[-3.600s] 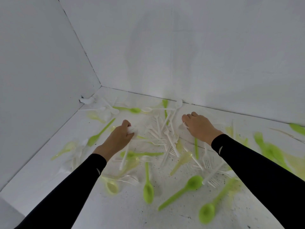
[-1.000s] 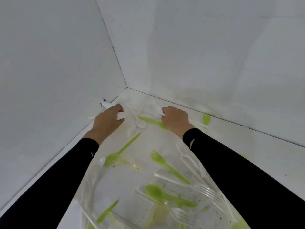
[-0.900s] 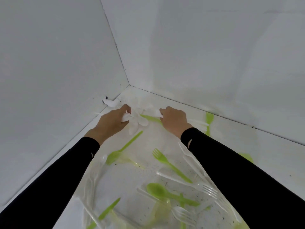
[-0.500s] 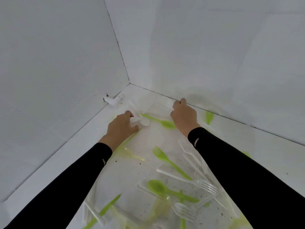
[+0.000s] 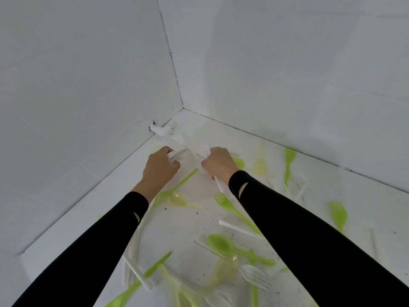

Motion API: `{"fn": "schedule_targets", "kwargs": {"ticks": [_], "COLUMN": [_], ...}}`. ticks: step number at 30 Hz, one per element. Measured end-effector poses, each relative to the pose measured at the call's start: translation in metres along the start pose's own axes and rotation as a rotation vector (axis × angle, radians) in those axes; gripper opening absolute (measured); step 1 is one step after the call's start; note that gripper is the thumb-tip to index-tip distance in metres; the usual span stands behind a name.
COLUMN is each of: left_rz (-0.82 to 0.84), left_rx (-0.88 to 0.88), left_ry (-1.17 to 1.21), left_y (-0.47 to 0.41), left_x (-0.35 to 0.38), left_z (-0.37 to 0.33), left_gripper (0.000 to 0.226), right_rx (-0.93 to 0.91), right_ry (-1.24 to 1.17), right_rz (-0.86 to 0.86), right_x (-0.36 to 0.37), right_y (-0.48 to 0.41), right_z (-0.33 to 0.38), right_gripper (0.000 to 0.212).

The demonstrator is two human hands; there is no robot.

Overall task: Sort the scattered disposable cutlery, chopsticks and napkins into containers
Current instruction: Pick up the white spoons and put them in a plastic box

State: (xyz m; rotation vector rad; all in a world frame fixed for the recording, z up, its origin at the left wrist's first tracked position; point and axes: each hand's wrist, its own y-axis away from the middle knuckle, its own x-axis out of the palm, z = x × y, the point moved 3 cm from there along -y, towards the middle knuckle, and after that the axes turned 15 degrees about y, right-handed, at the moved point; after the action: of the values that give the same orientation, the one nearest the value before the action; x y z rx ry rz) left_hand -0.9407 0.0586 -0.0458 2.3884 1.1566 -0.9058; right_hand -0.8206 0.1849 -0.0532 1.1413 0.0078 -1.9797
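Disposable cutlery lies scattered over a white surface near a corner. My left hand (image 5: 159,167) grips white plastic spoons (image 5: 179,155), their bowls sticking out past my fingers. My right hand (image 5: 218,163) is closed around more white plastic cutlery (image 5: 204,150), with white handles (image 5: 220,185) poking out under the wrist. The two hands are close together near the far corner. A green fork (image 5: 230,207) lies just below my right forearm, and a green spoon (image 5: 223,244) further toward me.
White walls meet in a corner (image 5: 182,107) just beyond my hands. A small white piece (image 5: 161,130) sits at the left wall's base. Green spoons (image 5: 288,158), clear forks (image 5: 254,275), a green knife (image 5: 155,269) and white handles (image 5: 239,229) lie scattered across the surface.
My right hand has drawn back from the far wall toward the left hand and now holds white cutlery. My left hand stays closed on its white spoons. The view swung slightly left.
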Motion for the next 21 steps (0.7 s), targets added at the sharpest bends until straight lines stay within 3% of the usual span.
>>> {"fn": "schedule_targets", "kwargs": {"ticks": [3, 7, 9, 12, 14, 17, 21], "left_rz": [-0.052, -0.212, -0.288, -0.331, -0.297, -0.19, -0.068], "left_rx": [-0.026, 0.027, 0.048, 0.099, 0.125, 0.117, 0.117], "left_ry": [0.127, 0.267, 0.391, 0.556, 0.649, 0.809, 0.765], "left_y": [0.004, 0.009, 0.013, 0.02, 0.028, 0.041, 0.068], "left_x": [-0.005, -0.027, -0.04, -0.058, -0.067, -0.072, -0.069], "left_z": [0.003, 0.001, -0.004, -0.014, -0.022, -0.033, -0.051], "left_gripper": [0.017, 0.018, 0.019, 0.02, 0.018, 0.023, 0.033], "right_rx": [-0.037, -0.093, -0.103, -0.071, -0.041, -0.028, -0.072], "right_ry": [0.286, 0.325, 0.264, 0.074, -0.099, -0.293, -0.391], "right_rz": [-0.114, -0.181, -0.197, -0.227, -0.234, -0.233, -0.241], "right_x": [0.01, 0.014, 0.01, -0.003, -0.019, -0.05, -0.089], "right_y": [0.004, 0.009, 0.013, 0.021, 0.033, 0.051, 0.086], "right_z": [-0.004, -0.009, -0.012, -0.017, -0.02, -0.021, -0.019], "right_gripper": [0.005, 0.006, 0.004, 0.017, 0.021, 0.012, 0.019]}}
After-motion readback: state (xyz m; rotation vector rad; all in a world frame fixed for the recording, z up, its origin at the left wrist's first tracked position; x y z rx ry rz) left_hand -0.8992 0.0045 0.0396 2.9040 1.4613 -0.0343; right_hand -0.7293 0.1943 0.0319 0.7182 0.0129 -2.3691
